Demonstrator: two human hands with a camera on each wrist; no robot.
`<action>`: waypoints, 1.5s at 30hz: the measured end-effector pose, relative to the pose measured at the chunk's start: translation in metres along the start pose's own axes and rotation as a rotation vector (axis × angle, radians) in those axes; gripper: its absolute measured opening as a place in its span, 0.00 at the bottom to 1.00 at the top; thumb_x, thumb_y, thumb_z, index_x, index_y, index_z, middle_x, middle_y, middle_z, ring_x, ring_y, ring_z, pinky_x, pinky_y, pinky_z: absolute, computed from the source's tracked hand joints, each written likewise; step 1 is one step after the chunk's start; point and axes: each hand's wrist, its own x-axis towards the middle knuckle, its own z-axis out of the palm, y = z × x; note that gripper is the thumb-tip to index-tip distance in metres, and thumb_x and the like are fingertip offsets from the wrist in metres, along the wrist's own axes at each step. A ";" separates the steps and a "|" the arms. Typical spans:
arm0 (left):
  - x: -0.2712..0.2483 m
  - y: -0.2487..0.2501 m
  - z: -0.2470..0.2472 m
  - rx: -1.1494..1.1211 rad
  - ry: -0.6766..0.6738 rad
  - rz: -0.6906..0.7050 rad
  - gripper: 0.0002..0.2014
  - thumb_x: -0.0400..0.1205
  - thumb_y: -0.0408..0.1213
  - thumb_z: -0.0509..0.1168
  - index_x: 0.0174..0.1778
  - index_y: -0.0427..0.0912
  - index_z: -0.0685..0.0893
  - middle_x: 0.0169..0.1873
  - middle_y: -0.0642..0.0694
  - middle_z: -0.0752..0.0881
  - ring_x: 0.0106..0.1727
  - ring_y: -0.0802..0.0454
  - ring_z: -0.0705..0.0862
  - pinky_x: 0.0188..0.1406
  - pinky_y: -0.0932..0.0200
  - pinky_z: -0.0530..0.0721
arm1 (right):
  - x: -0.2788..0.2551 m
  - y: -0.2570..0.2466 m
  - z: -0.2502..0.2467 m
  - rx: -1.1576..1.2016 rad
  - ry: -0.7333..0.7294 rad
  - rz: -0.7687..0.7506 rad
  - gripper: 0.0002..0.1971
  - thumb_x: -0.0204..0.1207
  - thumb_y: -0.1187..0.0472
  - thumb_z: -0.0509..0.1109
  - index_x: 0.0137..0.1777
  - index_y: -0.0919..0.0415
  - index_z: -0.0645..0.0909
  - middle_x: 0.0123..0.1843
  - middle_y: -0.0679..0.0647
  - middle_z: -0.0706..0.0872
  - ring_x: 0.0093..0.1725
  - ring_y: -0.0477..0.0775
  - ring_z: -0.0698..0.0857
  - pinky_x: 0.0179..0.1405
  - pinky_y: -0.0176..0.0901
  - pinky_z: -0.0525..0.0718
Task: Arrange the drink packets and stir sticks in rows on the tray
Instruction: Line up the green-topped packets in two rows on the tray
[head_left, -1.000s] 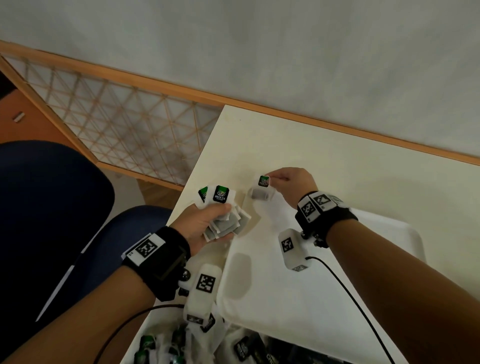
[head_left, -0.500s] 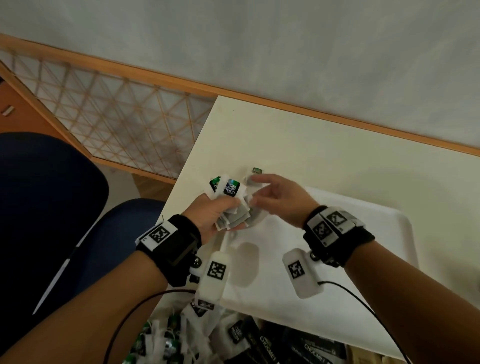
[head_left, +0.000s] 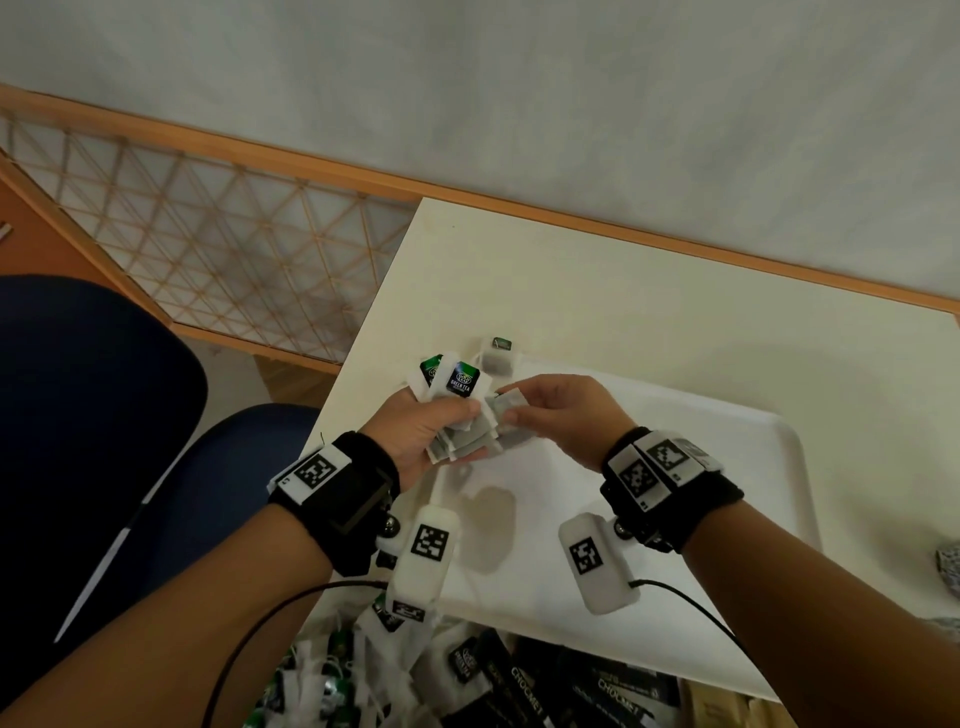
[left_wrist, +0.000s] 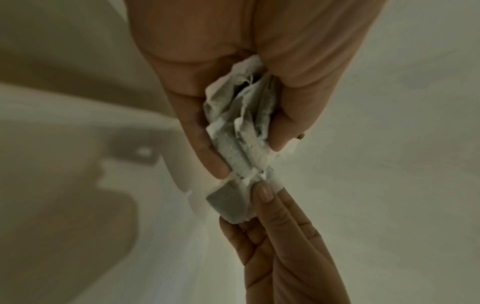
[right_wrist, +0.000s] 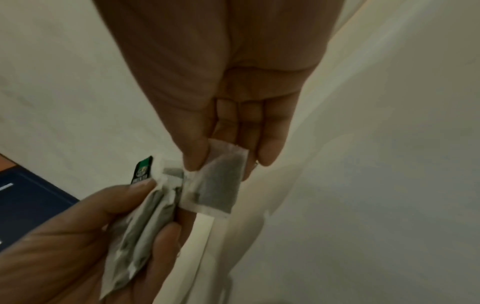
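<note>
The right hand (head_left: 558, 415) pinched one tea bag (right_wrist: 218, 185) off the bunch (head_left: 462, 436) in the left hand's (head_left: 421, 431) grip; placing it beside the tray's (head_left: 779, 467) first bag (head_left: 496, 358) probably came next.

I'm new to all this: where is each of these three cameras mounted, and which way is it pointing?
Head: worn on the person's head, looking down at the white tray; both forearms, the left hand and the right hand show.
Left wrist: sits under the left wrist, looking along the palm at the bunch of tea bags in its grip; right-hand fingertips enter from below.
Right wrist: looks along the right palm at the single tea bag it pinches; the left hand appears lower left.
Shared: all three views show that tea bag being pulled from the bunch.
</note>
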 end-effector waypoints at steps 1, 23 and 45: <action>0.000 0.000 -0.001 -0.008 0.001 0.005 0.12 0.78 0.24 0.67 0.56 0.27 0.81 0.47 0.30 0.86 0.43 0.37 0.88 0.37 0.45 0.89 | 0.001 -0.001 -0.001 -0.010 0.040 0.000 0.06 0.72 0.62 0.76 0.42 0.47 0.87 0.40 0.49 0.91 0.42 0.45 0.87 0.50 0.40 0.83; -0.002 -0.006 0.007 -0.041 -0.045 0.052 0.18 0.66 0.34 0.77 0.48 0.28 0.85 0.38 0.34 0.88 0.37 0.42 0.88 0.39 0.51 0.88 | -0.018 0.000 0.021 0.158 0.061 -0.165 0.23 0.69 0.63 0.70 0.60 0.40 0.73 0.38 0.50 0.87 0.37 0.53 0.85 0.40 0.45 0.83; 0.003 -0.009 0.002 -0.064 0.005 0.017 0.08 0.76 0.25 0.69 0.49 0.27 0.85 0.40 0.33 0.88 0.40 0.42 0.88 0.34 0.52 0.89 | -0.014 0.003 0.011 0.128 -0.085 0.027 0.26 0.73 0.71 0.74 0.68 0.51 0.76 0.34 0.47 0.86 0.40 0.56 0.89 0.51 0.52 0.89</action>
